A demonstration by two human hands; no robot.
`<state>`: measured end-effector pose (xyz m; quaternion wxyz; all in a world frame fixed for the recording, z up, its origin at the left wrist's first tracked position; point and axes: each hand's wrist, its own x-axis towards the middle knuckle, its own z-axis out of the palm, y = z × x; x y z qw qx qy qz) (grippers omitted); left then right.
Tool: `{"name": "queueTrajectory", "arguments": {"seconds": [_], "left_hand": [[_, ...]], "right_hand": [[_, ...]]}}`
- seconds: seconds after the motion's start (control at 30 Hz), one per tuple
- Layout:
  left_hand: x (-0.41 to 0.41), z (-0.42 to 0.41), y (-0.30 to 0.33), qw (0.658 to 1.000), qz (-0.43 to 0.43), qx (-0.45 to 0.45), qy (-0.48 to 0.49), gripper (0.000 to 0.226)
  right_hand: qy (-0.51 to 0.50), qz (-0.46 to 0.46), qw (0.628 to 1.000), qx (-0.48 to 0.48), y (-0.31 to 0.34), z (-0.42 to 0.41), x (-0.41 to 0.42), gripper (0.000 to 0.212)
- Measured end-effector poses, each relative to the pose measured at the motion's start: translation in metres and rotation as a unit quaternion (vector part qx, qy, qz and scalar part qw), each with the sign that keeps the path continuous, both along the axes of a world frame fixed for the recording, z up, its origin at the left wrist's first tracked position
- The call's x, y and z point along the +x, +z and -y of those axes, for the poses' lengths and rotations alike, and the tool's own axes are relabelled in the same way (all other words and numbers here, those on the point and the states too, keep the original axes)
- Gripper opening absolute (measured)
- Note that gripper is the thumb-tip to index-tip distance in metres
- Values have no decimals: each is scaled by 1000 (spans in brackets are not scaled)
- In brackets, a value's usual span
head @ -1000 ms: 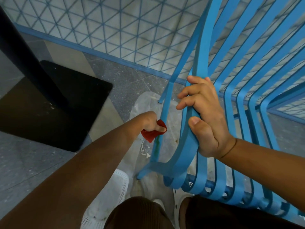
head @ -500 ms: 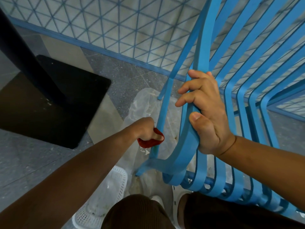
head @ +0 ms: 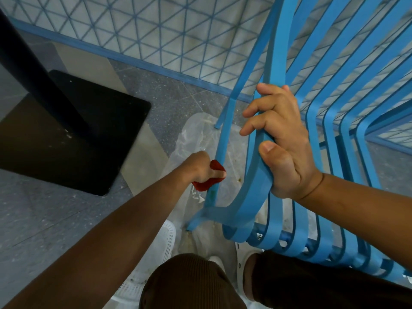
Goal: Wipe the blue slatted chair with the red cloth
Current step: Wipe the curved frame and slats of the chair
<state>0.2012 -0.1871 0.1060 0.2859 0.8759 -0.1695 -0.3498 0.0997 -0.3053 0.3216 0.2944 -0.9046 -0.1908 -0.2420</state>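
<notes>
The blue slatted chair (head: pixel 334 70) fills the right half of the head view, tipped so that its slats curve down toward my knees. My right hand (head: pixel 283 139) grips the outermost slats near the bend, thumb on the near side and fingers curled over the far side. My left hand (head: pixel 198 166) reaches down beside a thin blue chair leg (head: pixel 220 152) and is shut on the red cloth (head: pixel 209 179), which is bunched and pressed against that leg. Most of the cloth is hidden inside my fist.
A black table post with a square black base (head: pixel 73 130) stands on the grey floor at the left. Clear plastic sheeting (head: pixel 194 132) lies under the chair. A white perforated basket (head: pixel 158 248) sits by my knees. A tiled wall with a blue skirting (head: pixel 142 63) runs behind.
My left hand with the red cloth has slid down and then back up a little along the chair leg. My right hand keeps the same grip on the slats.
</notes>
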Motion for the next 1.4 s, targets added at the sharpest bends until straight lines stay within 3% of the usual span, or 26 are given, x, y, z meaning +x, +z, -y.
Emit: {"name": "queueTrajectory", "arguments": {"seconds": [0.47, 0.73, 0.83, 0.9, 1.0, 1.07, 1.17, 1.23, 1.4], "left_hand": [[-21, -22, 10, 987, -113, 40, -106, 65], [-10, -34, 25, 989, -81, 24, -120, 43], [-3, -39, 36, 995, -35, -43, -84, 24], [-1, -39, 41, 991, -53, -95, -84, 24], [-4, -37, 46, 980, -76, -112, -146, 35], [-9, -31, 42, 975, -58, -103, -190, 13], [-23, -24, 30, 964, -34, -69, -255, 21], [-32, -25, 29, 954, -30, -76, -290, 8], [-36, -35, 30, 952, -43, -88, -290, 10]], "right_hand": [[0, -5, 1000, 1, -1, 0, -1, 41], [2, -6, 1000, 3, 0, 1, -1, 40], [2, -2, 1000, 11, -1, 0, 0, 40], [2, 2, 1000, 10, -2, -1, 0, 39], [3, 4, 1000, 6, -2, 0, 0, 39], [5, 3, 1000, 7, -3, 1, 0, 39], [4, 5, 1000, 10, -3, 1, -1, 39], [7, 1, 1000, 9, -2, 2, 0, 38], [9, -4, 1000, 1, -1, 1, 0, 37]]}}
